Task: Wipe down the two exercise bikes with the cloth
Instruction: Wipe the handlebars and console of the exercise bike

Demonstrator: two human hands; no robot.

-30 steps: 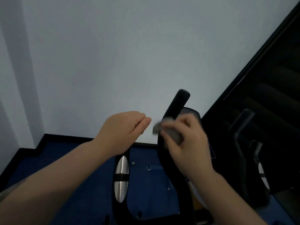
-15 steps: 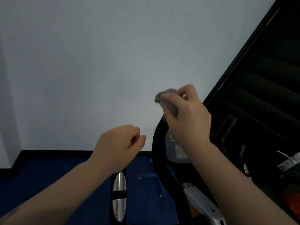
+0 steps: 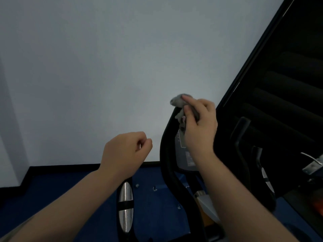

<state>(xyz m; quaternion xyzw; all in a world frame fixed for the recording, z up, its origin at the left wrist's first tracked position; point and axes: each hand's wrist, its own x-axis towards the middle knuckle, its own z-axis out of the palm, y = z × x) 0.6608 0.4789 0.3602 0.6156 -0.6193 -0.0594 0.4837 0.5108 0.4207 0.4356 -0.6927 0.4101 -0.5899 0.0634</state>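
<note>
right of centre in the frame, the right hand (image 3: 199, 123) is bunched around a small crumpled grey cloth (image 3: 180, 103), thumb and fingers pinching it so a wad sticks out up and to the left while a loose tail hangs below the thumb. the cloth sits right at the top end of a curved black handlebar (image 3: 167, 154) of the exercise bike; the very tip of that bar is hidden behind cloth and hand, so whether the cloth presses on it or hangs just above, i cannot tell. behind the wrist, a grey console panel (image 3: 189, 158) peeks out, its markings too blurred to read and much of it covered by the forearm.

centre frame, the left hand (image 3: 125, 151) is curled into a loose fist, thumb against the forefinger, holding nothing that shows, hanging in the air left of the handlebar and apart from it. below it a second black bar with shiny silver grip pads (image 3: 125, 206) runs down to the bottom edge, its upper part hidden by the left wrist.

at the right of the frame, a dark glossy panel (image 3: 288, 84) shows dim shapes of black handlebars, hard to make out. a pale metal bracket (image 3: 313, 165) is cut off at the right edge. blue floor (image 3: 52, 198) fills the lower left, plain white wall (image 3: 104, 67) above it.
</note>
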